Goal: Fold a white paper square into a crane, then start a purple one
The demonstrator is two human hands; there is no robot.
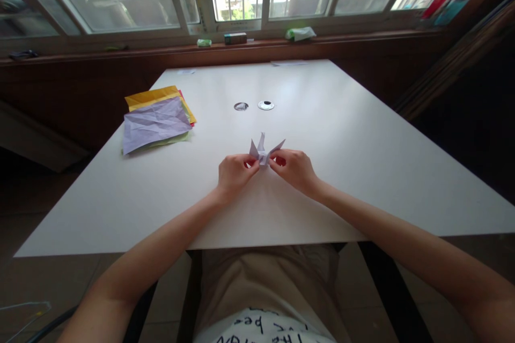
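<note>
A small folded paper figure (263, 157), pale lavender with pointed flaps sticking up, is between my hands over the white table (362, 171). My left hand (237, 171) pinches its left side between thumb and fingers. On the other side my right hand (295, 169) pinches the base of the right flap. Both hands are closed and rest close to the tabletop. Creased lavender paper (156, 122) lies at the left on top of yellow paper (155, 97), with green and red edges showing beneath.
Two round fittings, a left one (241, 106) and a right one (266, 105), sit in the table beyond my hands. On the window ledge (161, 53) lie a small box (235, 38) and green-and-white packets (301, 34).
</note>
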